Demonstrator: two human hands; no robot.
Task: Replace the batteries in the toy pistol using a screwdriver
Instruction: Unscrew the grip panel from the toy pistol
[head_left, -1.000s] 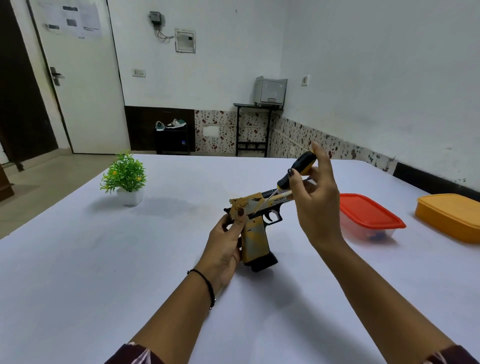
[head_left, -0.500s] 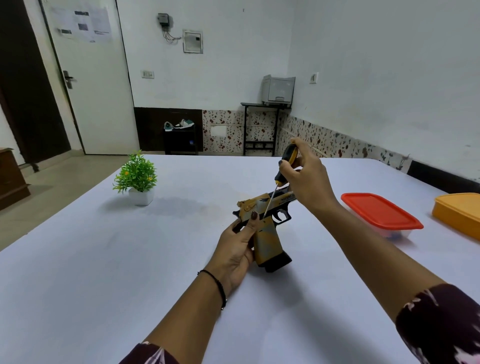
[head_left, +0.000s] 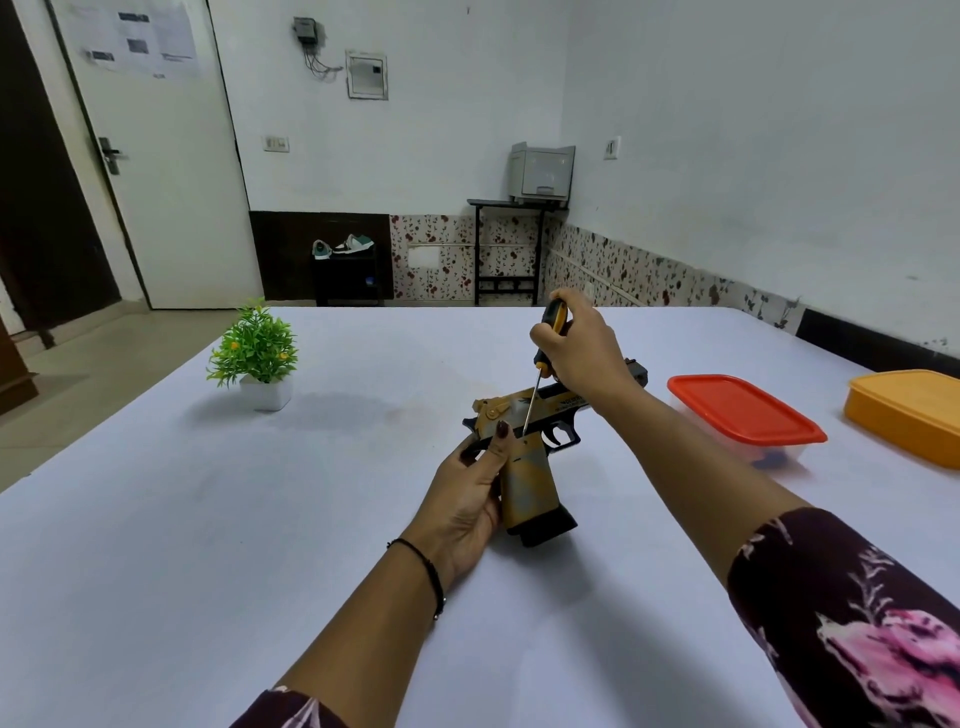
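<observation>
White-covered table (head_left: 208, 519) fills frame | left hand (head_left: 467, 499) grips tan-and-black toy pistol (head_left: 530, 467) by its handle, centre | right hand (head_left: 582, 353) closed around black-and-yellow screwdriver (head_left: 540, 369) above, tip on pistol's frame beside left thumb

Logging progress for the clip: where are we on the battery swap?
Early. Done: left hand grips the toy pistol by the grip, its base on the table; right hand holds the screwdriver with its tip at the frame just above the grip. In hand: working the screw there. Left: no cover off and no batteries in view, so opening, swapping and closing all remain.
</observation>
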